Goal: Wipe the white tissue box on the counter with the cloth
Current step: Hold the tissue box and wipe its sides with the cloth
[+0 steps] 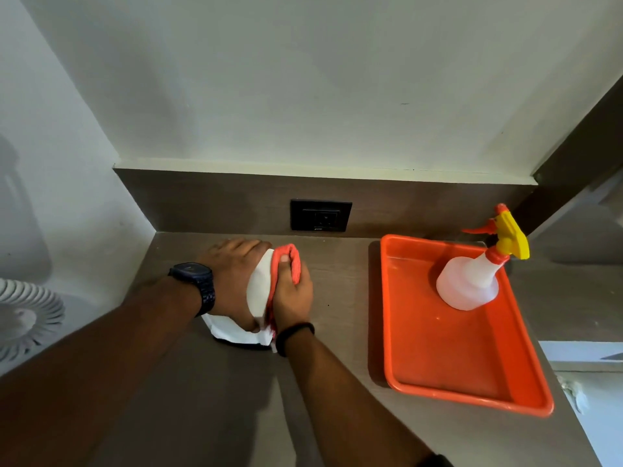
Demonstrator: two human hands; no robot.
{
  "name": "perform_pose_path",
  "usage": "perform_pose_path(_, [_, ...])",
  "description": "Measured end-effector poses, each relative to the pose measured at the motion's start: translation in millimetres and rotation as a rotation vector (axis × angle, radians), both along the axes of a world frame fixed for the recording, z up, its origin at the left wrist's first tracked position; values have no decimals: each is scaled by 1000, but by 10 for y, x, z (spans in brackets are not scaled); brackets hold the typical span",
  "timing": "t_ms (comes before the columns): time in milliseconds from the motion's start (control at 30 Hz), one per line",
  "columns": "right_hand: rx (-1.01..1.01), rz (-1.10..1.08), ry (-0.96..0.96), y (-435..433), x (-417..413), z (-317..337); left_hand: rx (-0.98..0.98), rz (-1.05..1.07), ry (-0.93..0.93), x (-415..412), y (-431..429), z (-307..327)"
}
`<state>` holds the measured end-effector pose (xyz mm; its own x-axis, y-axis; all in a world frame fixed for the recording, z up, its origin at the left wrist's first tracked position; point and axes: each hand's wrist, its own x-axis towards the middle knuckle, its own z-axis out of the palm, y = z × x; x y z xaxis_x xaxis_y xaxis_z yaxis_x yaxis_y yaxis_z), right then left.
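The white tissue box (259, 291) stands on the brown counter (337, 298), left of centre, mostly covered by my hands. My left hand (232, 281), with a dark watch on its wrist, grips the box from the left and over its top. My right hand (292, 296) presses a folded orange cloth (290, 261) against the right side of the box, thumb on top of the cloth. Only the top and the near lower corner of the box show.
An orange tray (448, 362) lies on the counter to the right, holding a white spray bottle (470, 281) with a yellow and orange trigger. A black wall socket (321, 215) sits behind the box. A white fan (23, 318) is at the far left.
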<state>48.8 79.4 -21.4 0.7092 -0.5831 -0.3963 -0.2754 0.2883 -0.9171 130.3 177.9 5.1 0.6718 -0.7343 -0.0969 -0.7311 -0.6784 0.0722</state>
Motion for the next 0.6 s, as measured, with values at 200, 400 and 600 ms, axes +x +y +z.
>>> perform_pose_path(200, [6, 25, 54, 105, -231, -175, 43, -1, 5, 25, 22, -34])
perform_pose_path(400, [-58, 16, -88, 147, -173, 8, 52, -36, 40, 35, 17, 32])
perform_pose_path(600, [2, 19, 56, -25, -18, -75, 68, -5, 41, -3, -14, 63])
